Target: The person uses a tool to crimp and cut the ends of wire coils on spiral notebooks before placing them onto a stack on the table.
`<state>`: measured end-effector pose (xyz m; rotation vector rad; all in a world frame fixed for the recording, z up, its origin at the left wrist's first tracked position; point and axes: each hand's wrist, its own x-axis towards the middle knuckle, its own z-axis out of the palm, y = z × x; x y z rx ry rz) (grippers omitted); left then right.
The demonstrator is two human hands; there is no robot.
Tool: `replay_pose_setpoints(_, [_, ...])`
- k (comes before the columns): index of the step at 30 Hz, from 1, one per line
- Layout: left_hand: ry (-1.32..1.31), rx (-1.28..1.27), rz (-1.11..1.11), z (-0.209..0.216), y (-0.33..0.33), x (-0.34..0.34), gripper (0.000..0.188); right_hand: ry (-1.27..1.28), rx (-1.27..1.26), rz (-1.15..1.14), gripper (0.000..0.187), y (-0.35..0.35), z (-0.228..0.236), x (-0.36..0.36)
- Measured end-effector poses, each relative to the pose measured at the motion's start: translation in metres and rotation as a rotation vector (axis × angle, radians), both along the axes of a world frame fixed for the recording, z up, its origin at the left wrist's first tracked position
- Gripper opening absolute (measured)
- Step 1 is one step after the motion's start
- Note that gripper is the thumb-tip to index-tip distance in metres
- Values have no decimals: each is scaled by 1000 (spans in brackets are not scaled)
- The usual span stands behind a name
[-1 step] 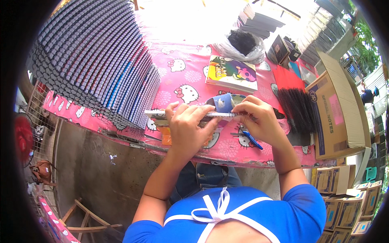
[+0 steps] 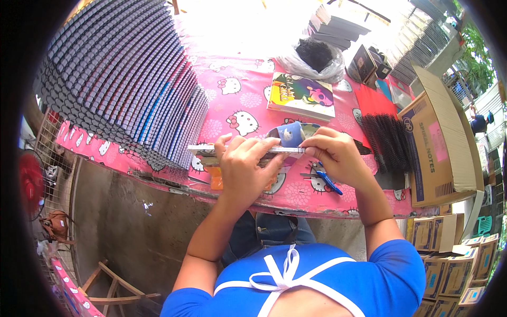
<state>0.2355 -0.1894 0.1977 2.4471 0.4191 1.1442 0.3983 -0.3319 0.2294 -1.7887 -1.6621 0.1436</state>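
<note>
My left hand is closed round a thin notebook held edge-up above the table. My right hand pinches at the notebook's right end, where a small dark binding loop or coil end seems to be; the fingertips partly hide it. Just behind lies a curved blue band with a printed figure. Blue-handled pliers rest on the table below my right hand. An orange item shows beneath the notebook, partly covered by my left hand.
A tall stack of spiral-bound notebooks rises at the left. Beyond my hands sits a colourful book pile. Black plastic coils and an open cardboard box stand at the right. The pink-covered table ends close to my body.
My right fingertips have shifted slightly left at the notebook's end. My left hand stays in place.
</note>
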Motion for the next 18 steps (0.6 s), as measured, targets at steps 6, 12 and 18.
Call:
replay_pose_setpoints(6, [26, 3, -34, 0, 1, -7, 17, 377, -132, 22, 22, 6, 4, 28])
replay_pose_setpoints(12, [26, 23, -73, 3, -3, -8, 19, -536, -298, 35, 54, 21, -82, 83])
replay_pose_setpoints(18, [0, -37, -6, 4, -4, -7, 24, 48, 9, -138, 34, 34, -57, 81])
